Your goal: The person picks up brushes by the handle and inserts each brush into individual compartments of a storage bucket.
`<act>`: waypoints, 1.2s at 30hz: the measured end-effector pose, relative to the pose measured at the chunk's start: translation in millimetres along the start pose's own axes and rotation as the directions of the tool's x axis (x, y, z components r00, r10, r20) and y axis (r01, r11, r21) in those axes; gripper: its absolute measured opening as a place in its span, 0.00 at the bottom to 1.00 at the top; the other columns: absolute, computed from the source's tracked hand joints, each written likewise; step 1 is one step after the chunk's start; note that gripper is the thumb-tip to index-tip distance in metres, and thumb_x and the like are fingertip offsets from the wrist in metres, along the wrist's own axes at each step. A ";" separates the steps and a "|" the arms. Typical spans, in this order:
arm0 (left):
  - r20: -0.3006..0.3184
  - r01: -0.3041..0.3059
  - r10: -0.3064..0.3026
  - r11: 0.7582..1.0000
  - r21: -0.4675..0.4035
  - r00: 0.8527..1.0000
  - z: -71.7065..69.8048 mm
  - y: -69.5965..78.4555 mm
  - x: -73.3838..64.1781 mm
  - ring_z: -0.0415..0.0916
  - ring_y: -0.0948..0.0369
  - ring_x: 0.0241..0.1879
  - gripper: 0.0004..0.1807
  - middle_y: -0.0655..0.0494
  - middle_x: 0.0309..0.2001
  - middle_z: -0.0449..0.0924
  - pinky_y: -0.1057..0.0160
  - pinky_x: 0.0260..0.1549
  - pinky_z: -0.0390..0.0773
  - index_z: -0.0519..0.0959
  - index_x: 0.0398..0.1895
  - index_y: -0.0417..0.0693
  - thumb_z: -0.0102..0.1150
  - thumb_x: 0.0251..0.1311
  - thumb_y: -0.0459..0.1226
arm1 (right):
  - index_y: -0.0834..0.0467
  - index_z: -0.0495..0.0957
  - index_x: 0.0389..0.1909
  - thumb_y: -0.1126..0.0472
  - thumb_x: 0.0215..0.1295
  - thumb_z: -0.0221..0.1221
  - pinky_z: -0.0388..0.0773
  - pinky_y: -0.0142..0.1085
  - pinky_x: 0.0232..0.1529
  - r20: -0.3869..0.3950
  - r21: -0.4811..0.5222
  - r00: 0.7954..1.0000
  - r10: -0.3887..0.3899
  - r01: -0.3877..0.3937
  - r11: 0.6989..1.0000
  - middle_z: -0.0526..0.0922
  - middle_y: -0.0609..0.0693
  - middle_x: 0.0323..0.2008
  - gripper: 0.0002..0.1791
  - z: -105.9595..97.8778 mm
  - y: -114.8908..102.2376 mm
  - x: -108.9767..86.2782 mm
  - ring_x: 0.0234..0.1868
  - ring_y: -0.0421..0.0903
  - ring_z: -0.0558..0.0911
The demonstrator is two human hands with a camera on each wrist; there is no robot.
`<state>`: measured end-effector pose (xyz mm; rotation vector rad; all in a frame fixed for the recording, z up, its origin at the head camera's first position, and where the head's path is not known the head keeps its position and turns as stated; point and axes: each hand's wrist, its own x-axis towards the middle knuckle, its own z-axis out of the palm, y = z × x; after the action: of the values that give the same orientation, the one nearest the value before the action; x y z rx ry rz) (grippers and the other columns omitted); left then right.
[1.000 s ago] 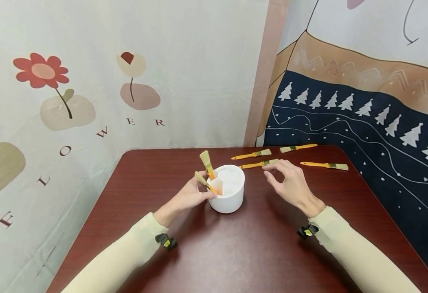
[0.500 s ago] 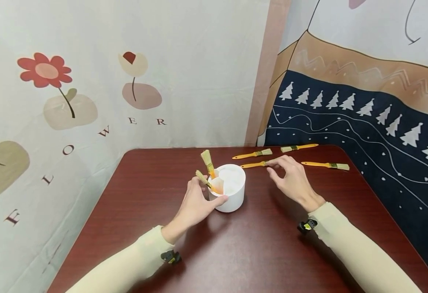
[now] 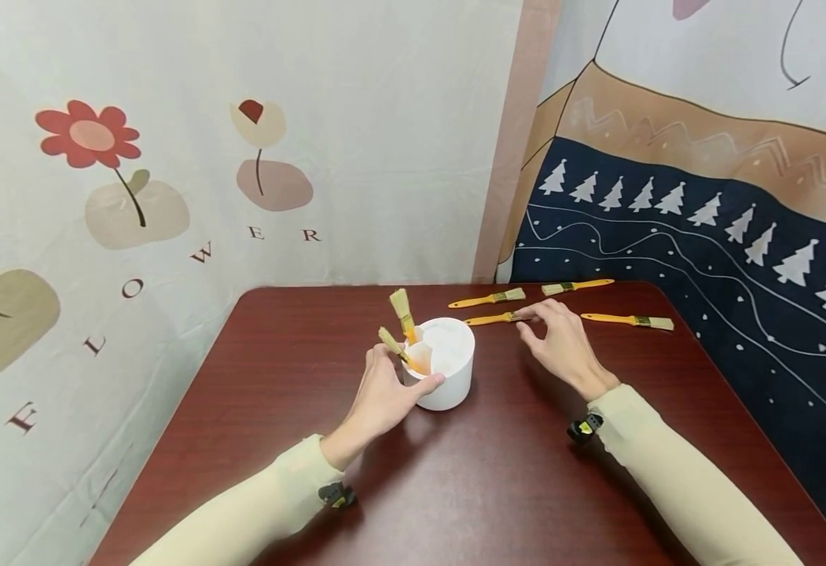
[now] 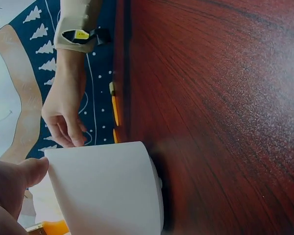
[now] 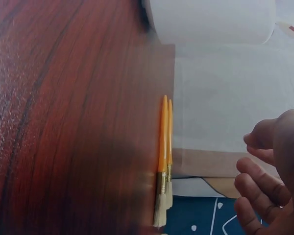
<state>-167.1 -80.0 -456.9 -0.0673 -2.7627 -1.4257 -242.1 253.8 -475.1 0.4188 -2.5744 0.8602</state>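
In the head view a round white container (image 3: 455, 385) stands mid-table, partitioned inside. My left hand (image 3: 383, 395) grips its left side, thumb on the front near the rim, fingers behind. Two paintbrushes lean from its left compartments, bristles up: a wider paintbrush (image 3: 401, 310) behind and another paintbrush (image 3: 391, 343) in front. To the right, my right hand (image 3: 561, 342) hovers over the bristle end of a yellow-handled paintbrush (image 3: 489, 320), overlapping it. In the right wrist view its loosely bent fingers (image 5: 257, 178) are apart from the brushes and hold nothing.
Behind that brush lie a paintbrush (image 3: 483, 301) and, farther back, another paintbrush (image 3: 578, 286). A further paintbrush (image 3: 625, 319) lies right of my right hand. The dark red table (image 3: 455, 487) ends at a printed cloth backdrop (image 3: 398, 157).
My left hand has shifted right, its thumb sliding farther across the container's front. My right hand has moved slightly right over the brush's bristles. The brushes stay in place.
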 end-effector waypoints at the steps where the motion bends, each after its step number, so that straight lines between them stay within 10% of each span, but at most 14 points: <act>1: 0.002 0.000 0.000 1.000 -0.001 1.000 0.0 -0.3 0.3 0.81 0.48 0.53 0.47 0.38 0.67 0.76 0.53 0.56 0.80 0.73 0.72 0.39 0.87 0.60 0.56 | 0.62 0.92 0.60 0.63 0.79 0.72 0.87 0.61 0.62 0.008 -0.003 1.000 0.011 -0.011 1.000 0.92 0.61 0.55 0.13 0.6 1.3 0.6 0.56 0.61 0.89; 36: 0.100 0.016 -0.010 0.998 -0.058 0.995 -13.0 -7.3 10.6 0.88 0.46 0.67 0.47 0.43 0.69 0.80 0.42 0.71 0.85 0.74 0.77 0.42 0.87 0.63 0.52 | 0.64 0.85 0.74 0.61 0.83 0.69 0.72 0.71 0.81 0.263 -0.157 0.943 0.202 -0.165 0.974 0.81 0.69 0.73 0.24 30.0 36.2 35.5 0.77 0.71 0.76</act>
<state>-178.0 -94.6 -454.7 -0.1251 -2.8037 -1.5484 -295.6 257.4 -499.4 0.2785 -2.9497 0.7276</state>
